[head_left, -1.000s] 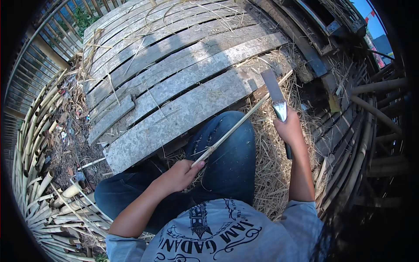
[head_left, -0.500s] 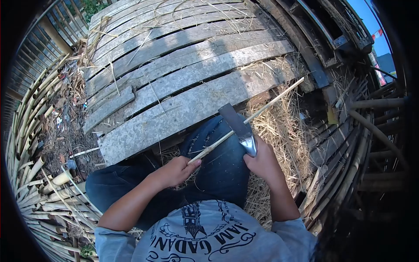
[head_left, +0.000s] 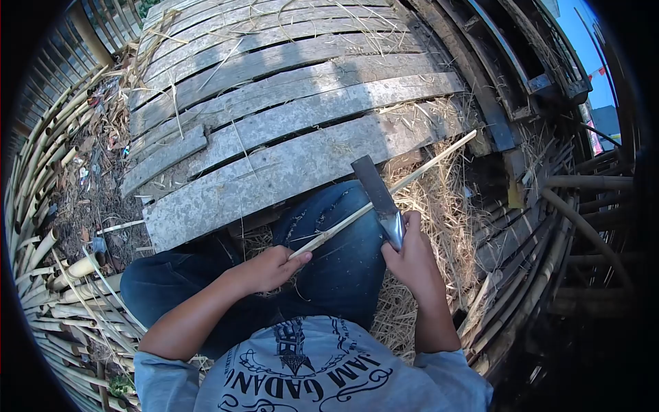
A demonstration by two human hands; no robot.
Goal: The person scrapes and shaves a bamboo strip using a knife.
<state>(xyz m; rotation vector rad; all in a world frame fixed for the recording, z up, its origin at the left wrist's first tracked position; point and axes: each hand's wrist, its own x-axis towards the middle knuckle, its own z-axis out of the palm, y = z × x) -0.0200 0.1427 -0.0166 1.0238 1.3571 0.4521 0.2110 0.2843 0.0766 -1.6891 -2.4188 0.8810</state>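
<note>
My left hand is closed around the near end of a long, thin bamboo strip. The strip slants up and right across my thigh, its far end over the straw. In my right hand is a cleaver-like knife with a broad dark blade and a shiny metal part near the grip. The grip itself is hidden in my fingers. The blade lies across the strip near its middle, over my right knee; I cannot tell whether its edge is cutting in.
A slatted wooden platform spreads out in front of me, with a loose board at its left. Bamboo poles are piled on the left. Straw shavings cover the ground at right, beside more poles and a wooden frame.
The view has shifted slightly. The knife has tilted a little more upright against the strip, while my left hand keeps its hold on the near end.
</note>
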